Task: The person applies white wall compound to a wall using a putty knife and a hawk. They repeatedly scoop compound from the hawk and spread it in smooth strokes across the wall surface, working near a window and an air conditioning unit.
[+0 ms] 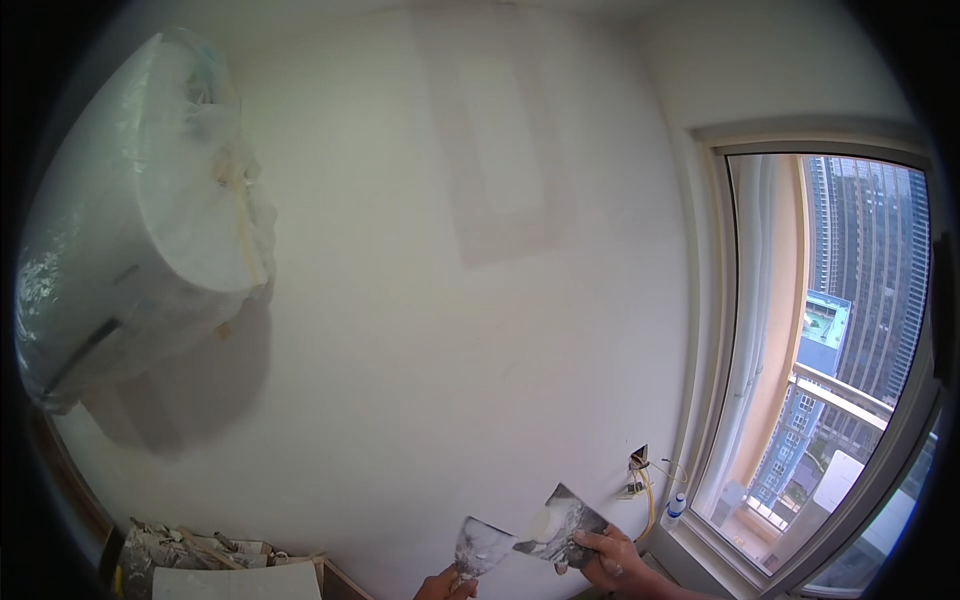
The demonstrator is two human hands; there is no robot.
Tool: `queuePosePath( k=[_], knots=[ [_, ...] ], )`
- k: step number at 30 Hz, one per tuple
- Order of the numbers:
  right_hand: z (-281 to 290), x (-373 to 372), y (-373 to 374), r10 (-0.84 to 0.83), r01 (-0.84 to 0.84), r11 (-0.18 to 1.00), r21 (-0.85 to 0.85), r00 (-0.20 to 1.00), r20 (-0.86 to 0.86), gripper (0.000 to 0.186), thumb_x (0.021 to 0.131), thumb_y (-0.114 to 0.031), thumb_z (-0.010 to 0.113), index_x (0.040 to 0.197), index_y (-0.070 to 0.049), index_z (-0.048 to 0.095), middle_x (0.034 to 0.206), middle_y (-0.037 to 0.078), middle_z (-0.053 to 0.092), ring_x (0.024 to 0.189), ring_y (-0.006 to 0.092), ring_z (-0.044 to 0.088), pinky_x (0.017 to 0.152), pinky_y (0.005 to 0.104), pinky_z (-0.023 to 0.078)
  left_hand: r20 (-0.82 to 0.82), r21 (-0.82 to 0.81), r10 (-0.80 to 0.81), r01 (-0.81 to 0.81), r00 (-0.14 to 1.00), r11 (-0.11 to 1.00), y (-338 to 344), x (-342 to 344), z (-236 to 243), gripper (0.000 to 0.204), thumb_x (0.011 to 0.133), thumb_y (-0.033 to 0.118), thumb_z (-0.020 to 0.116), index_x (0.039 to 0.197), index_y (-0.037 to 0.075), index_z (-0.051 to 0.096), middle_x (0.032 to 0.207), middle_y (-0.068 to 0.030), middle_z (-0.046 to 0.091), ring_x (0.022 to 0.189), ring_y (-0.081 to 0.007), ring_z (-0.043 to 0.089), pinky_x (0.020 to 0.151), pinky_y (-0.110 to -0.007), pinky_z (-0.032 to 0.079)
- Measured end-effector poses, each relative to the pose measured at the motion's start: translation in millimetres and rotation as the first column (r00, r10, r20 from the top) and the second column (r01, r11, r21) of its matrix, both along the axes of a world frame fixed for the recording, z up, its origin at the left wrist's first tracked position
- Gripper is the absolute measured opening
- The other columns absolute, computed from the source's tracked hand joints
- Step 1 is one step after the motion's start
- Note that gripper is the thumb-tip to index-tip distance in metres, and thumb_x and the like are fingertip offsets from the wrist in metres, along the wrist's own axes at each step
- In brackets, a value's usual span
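Observation:
Low in the picture, my left hand (443,586) is closed round the lower end of a putty knife (486,546). Its flat metal blade is smeared with pale filler and points upward. To the right of it, my right hand (612,562) grips a second, wider putty knife (567,520), thumb pressed on the blade. A whitish lump of filler (543,524) lies on that blade. The two blades are close together at their edges; whether they touch I cannot tell. Both handles are mostly hidden by my fingers or the lower edge.
A white wall (380,330) with greyish patches stands ahead. A plastic-wrapped unit (150,210) hangs at upper left. Wires stick out of a wall box (638,457) near a small bottle (676,505) on the window sill. A tall window (775,330) is at right, debris (190,545) at lower left.

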State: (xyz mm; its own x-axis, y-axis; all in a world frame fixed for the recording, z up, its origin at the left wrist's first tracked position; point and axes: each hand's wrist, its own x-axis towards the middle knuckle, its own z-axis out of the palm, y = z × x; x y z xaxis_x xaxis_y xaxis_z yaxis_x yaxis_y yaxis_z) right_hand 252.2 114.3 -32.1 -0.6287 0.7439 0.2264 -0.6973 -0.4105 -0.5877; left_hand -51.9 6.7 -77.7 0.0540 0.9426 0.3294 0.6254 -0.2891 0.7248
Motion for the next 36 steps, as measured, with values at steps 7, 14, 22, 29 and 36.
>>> queuePosePath(
  k=[7, 14, 22, 29, 36],
  knots=[
    [12, 1, 6, -0.681, 0.082, 0.19, 0.978, 0.729, 0.071, 0.07, 0.09, 0.017, 0.054, 0.152, -0.012, 0.042, 0.144, 0.02, 0.056, 0.13, 0.035, 0.059, 0.104, 0.0398, 0.052, 0.796, -0.486, 0.136, 0.489, 0.59, 0.724, -5, 14, 48, 0.034, 0.101, 0.029, 0.064, 0.124, 0.005, 0.057, 0.08, -0.0129, 0.067, 0.046, -0.0146, 0.055, 0.038, -0.027, 0.042],
    [-20, 4, 22, -0.768, -0.407, 0.083, 0.91, 0.555, 0.319, 0.081, 0.085, 0.014, 0.046, 0.158, -0.019, 0.037, 0.151, 0.019, 0.047, 0.13, 0.0403, 0.057, 0.104, 0.0427, 0.053, 0.831, -0.312, -0.022, 0.499, 0.555, 0.809, -8, 7, 29, 0.03, 0.101, 0.029, 0.064, 0.112, 0.002, 0.059, 0.074, -0.011, 0.065, 0.046, -0.0149, 0.055, 0.037, -0.027, 0.043],
    [-22, 21, 38, -0.227, 0.038, 0.939, 0.342, 0.816, 0.531, 0.048, 0.107, -0.012, 0.051, 0.153, -0.007, 0.041, 0.114, 0.011, 0.067, 0.094, 0.015, 0.068, 0.086, 0.0355, 0.057, 0.736, -0.283, 0.088, 0.187, 0.671, 0.941, -8, 5, 36, 0.021, 0.104, 0.024, 0.058, 0.112, 0.004, 0.057, 0.073, -0.0091, 0.063, 0.048, -0.0156, 0.056, 0.041, -0.029, 0.045],
    [70, 9, 42, -0.845, -0.192, -0.093, 0.977, 0.535, 0.025, 0.056, 0.081, 0.005, 0.066, 0.132, -0.016, 0.068, 0.127, 0.012, 0.067, 0.118, 0.0363, 0.062, 0.092, 0.0449, 0.055, 0.758, -0.448, 0.175, 0.307, 0.628, 0.84, 11, -2, 33, 0.026, 0.105, 0.021, 0.058, 0.124, 0.004, 0.057, 0.081, -0.0129, 0.066, 0.053, -0.0184, 0.061, 0.044, -0.031, 0.049],
    [122, -18, 52, -0.792, -0.491, -0.432, 0.756, 0.608, -0.058, 0.048, 0.077, -0.015, 0.073, 0.125, -0.023, 0.072, 0.13, 0.002, 0.068, 0.121, 0.0268, 0.062, 0.09, 0.0393, 0.053, 0.825, -0.402, 0.144, 0.388, 0.547, 0.829, -3, 0, 51, 0.017, 0.105, 0.02, 0.059, 0.11, 0.004, 0.057, 0.078, -0.0085, 0.066, 0.052, -0.0133, 0.059, 0.043, -0.027, 0.045]
  ],
)
